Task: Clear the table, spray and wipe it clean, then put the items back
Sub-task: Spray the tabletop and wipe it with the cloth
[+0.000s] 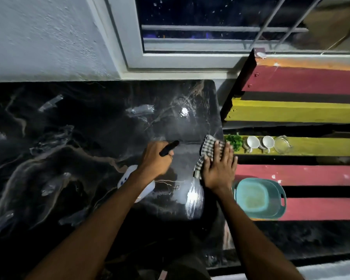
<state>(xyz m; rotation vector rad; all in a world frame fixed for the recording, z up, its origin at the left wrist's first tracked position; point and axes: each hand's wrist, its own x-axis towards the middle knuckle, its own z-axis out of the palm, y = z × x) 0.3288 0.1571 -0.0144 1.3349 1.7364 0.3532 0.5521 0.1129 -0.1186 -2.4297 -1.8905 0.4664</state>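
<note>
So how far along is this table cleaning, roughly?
Clearing looks done: the dark marble table is bare, and two white cups, a glass bowl, some greens and a teal basin sit on the striped bench beside it. In hand: the left hand holds a spray bottle while the right hand presses a checked cloth near the table's right edge. Left: finishing the wipe, then returning the items.

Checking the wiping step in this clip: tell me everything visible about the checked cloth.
The checked cloth is a woven-looking fabric in a dark and pale check, crumpled rather than folded. It lies on the dark marble-patterned table near its right edge. The right hand presses flat on its lower right part, fingers spread, covering some of it. One end pokes out beyond the fingertips, another trails toward the wrist. The left hand does not touch it.
</note>
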